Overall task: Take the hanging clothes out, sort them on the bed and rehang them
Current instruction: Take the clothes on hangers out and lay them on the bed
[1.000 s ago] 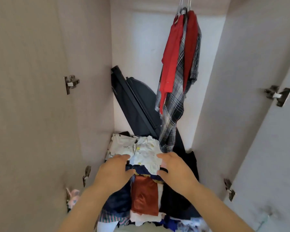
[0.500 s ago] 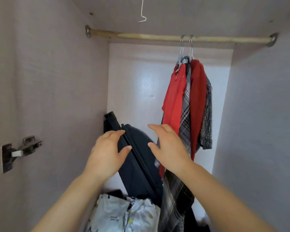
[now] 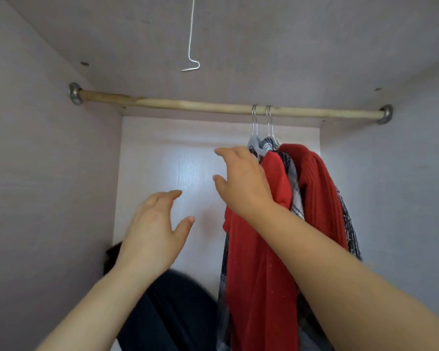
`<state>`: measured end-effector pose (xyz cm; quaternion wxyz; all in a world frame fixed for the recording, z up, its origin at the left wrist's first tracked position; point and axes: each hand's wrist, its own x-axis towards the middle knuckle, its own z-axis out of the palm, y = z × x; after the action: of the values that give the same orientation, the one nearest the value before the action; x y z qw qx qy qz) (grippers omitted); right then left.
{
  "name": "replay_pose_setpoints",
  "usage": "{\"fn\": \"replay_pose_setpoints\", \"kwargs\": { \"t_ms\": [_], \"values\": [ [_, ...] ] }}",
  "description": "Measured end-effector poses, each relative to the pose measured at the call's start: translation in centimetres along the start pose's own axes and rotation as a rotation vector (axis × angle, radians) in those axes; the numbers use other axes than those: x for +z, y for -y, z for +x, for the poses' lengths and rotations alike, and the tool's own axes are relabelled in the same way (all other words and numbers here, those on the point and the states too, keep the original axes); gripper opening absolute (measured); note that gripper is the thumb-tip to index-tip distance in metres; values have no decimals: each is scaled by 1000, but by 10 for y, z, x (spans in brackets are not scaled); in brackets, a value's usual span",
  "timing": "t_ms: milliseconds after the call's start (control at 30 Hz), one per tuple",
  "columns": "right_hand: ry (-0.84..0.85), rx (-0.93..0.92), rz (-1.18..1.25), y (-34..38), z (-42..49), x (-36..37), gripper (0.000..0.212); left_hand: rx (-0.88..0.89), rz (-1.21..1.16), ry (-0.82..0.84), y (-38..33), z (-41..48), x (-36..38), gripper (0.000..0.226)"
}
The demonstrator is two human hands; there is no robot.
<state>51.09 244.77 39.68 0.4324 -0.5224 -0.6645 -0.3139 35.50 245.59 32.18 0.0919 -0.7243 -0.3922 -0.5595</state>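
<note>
Two metal hangers [image 3: 261, 122] hang on a wooden rail [image 3: 213, 107] inside the wardrobe, toward its right end. They carry a red shirt [image 3: 259, 262], a plaid shirt [image 3: 293, 173] and a dark red knit [image 3: 317, 188]. My right hand [image 3: 241, 183] is raised with fingers spread, right beside the top of the red shirt and just below the hanger necks, holding nothing. My left hand [image 3: 155, 229] is lower and further left, open in the air in front of the back wall.
A bent white wire hook [image 3: 192, 64] dangles from the wardrobe ceiling. A dark suitcase [image 3: 178, 310] leans at the bottom behind my left arm. Wardrobe side walls close in left and right; the rail's left part is bare.
Both hands left the folded pile at the wardrobe bottom and rose. The view tilted up to the rail. My right hand has reached the top of the hanging clothes.
</note>
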Motion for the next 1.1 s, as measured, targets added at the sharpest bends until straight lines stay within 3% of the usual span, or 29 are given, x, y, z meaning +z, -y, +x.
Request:
{"fn": "replay_pose_setpoints", "kwargs": {
  "t_ms": [233,633,933,1100],
  "values": [
    [-155,37,-182,-57,31,11,48,58,-32,18,18,34,28,54],
    [-242,57,-270,-145,67,14,42,77,42,-19,16,60,58,53],
    [-326,10,-101,-159,103,13,34,170,149,-108,-7,86,60,51],
    [-338,-132,64,-121,97,18,34,183,180,-283,-19,96,40,48]
  ]
}}
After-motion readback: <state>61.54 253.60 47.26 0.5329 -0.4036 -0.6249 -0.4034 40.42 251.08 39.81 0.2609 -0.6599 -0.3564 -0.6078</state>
